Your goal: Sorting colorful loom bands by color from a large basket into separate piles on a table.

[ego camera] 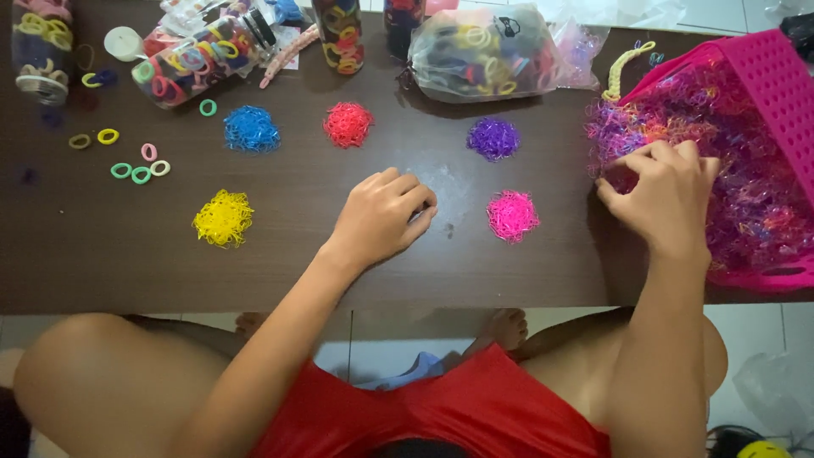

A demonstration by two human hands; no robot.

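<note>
The right hand [666, 191] pinches with closed fingertips into the mixed elastic bands [746, 203] spilling from the pink basket [776, 80] at the tabletop's right edge. The left hand [381, 216] rests loosely curled mid-table, holding nothing visible, just beside the pink pile [512, 215]. It seems a sorting step, so the next move probably calls for pulling one colour free.

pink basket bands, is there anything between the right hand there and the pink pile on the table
Nothing visible. The right hand rests on the mixed bands spilling from the pink basket, and the dark table between it and the pink pile is bare. The left hand lies on the pile's far side, off that path.
</note>
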